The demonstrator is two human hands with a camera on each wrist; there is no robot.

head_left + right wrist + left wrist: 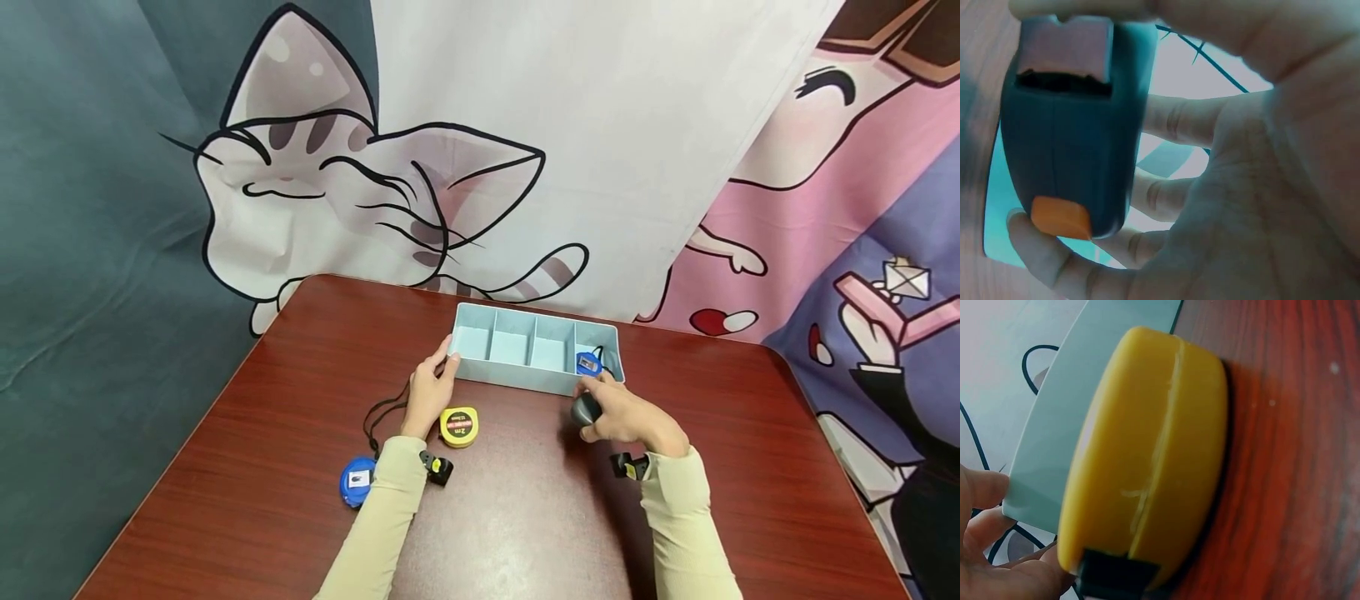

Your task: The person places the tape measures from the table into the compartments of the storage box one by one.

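My right hand (622,411) holds a dark tape measure (1079,137) with an orange button, thumb on one end and a fingertip by the button, just in front of a light blue divided box (517,374). My left hand (430,392) grips the box's front left corner between thumb and fingers. A blue tape measure (588,363) with a black cord lies in the rightmost compartment. Beside my left wrist sits a yellow tape measure (458,427), large in the left wrist view. Another blue tape measure (356,481) lies left of my left forearm, partly hidden by the sleeve.
The reddish-brown table (262,433) reaches back to a cartoon cloth (480,208) hung close behind the box. A black cord (375,417) from the left blue tape measure runs toward my left hand. Wrist cameras are strapped to both arms.
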